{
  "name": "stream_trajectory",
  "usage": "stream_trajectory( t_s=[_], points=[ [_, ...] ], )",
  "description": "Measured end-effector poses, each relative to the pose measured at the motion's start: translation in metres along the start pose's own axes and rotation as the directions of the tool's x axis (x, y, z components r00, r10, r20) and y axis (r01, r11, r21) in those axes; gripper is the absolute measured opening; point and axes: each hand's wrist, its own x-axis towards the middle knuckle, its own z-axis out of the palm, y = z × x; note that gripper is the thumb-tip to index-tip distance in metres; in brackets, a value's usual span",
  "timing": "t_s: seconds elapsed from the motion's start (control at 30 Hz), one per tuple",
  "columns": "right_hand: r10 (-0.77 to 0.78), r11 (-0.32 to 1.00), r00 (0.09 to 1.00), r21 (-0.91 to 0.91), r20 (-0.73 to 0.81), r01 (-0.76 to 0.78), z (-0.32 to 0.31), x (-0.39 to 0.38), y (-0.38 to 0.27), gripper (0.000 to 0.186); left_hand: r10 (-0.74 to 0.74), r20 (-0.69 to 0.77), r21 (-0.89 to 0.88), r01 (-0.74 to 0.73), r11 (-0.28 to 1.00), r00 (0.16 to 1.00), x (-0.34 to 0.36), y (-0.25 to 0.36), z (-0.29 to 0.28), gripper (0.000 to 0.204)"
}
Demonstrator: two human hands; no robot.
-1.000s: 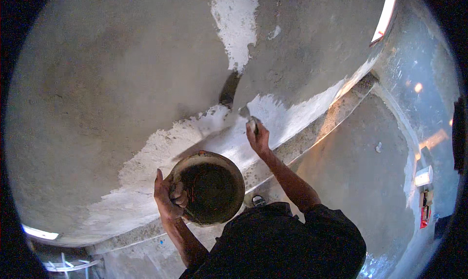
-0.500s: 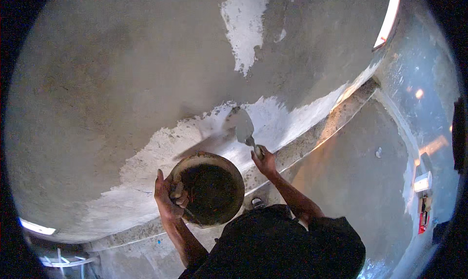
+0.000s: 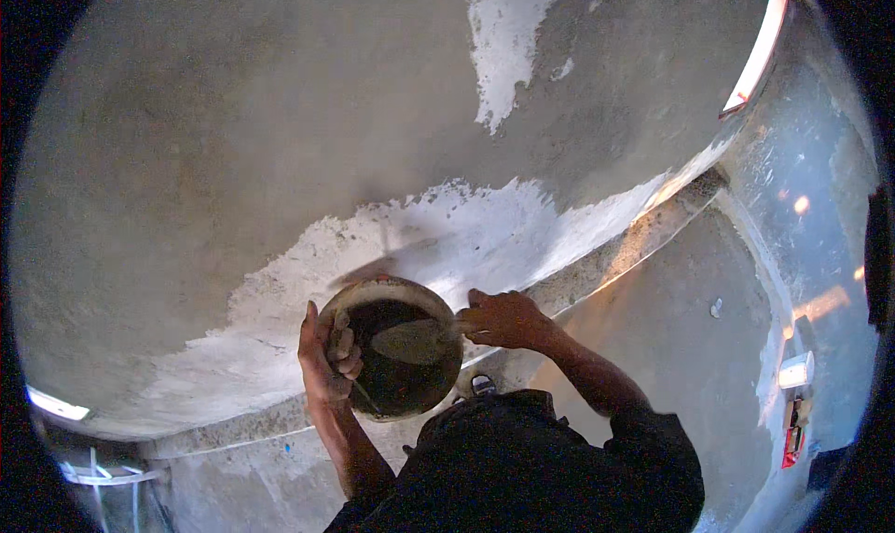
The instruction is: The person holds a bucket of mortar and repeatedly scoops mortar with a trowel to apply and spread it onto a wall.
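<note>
Loading mortar: right hand (image 3: 503, 319) clenched on trowel (image 3: 410, 339) inside pan (image 3: 396, 356), left hand (image 3: 326, 356) clamping its rim; next, lift a loaded blade level

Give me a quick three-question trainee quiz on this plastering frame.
1. True or false: the trowel blade is inside the round pan.
2. Which hand grips the pan's rim? A) the left hand B) the right hand C) neither
3. Fill in: the wall above the pan is mostly grey, with patches of ____ along its lower part and near the top.

Key:
1. True; the blade lies over the dark mix in the pan.
2. A; the left hand clasps the rim, while the right hand holds the trowel's handle.
3. White.
</note>
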Motion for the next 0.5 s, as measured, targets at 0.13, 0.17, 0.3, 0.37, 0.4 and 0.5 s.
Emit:
stream_trajectory(
  t_s=[0.13,0.17,0.3,0.37,0.4,0.5],
  points=[
    [0.013,0.987,0.979,-0.158,0.202,0.019,0.034,0.039,-0.036,0.035,0.047,0.016,0.042,-0.048,0.998,0.999,-0.01,-0.001,0.003,0.043],
    [0.063,0.988,0.954,-0.156,0.293,-0.017,0.048,0.053,-0.045,0.031,0.045,0.008,0.037,-0.046,0.998,0.999,-0.011,-0.001,0.003,0.043],
    [-0.19,0.858,0.936,-0.413,0.296,0.305,0.1,0.081,-0.066,0.021,0.035,-0.073,0.042,-0.032,0.999,0.997,-0.014,-0.003,0.0,0.041],
    [-0.351,0.73,0.919,-0.563,0.178,0.388,0.114,0.088,-0.063,0.014,0.07,0.012,0.065,-0.071,0.995,0.997,-0.014,-0.001,-0.001,0.039],
    [-0.313,0.738,0.929,-0.565,0.197,0.368,0.12,0.092,-0.063,0.013,0.065,-0.017,0.059,-0.064,0.996,0.998,-0.016,0.001,-0.001,0.039],
    [-0.285,0.769,0.927,-0.519,0.244,0.373,0.091,0.091,-0.08,0.011,0.064,0.039,0.05,-0.066,0.997,0.997,-0.017,0.005,-0.001,0.038]
  ],
)
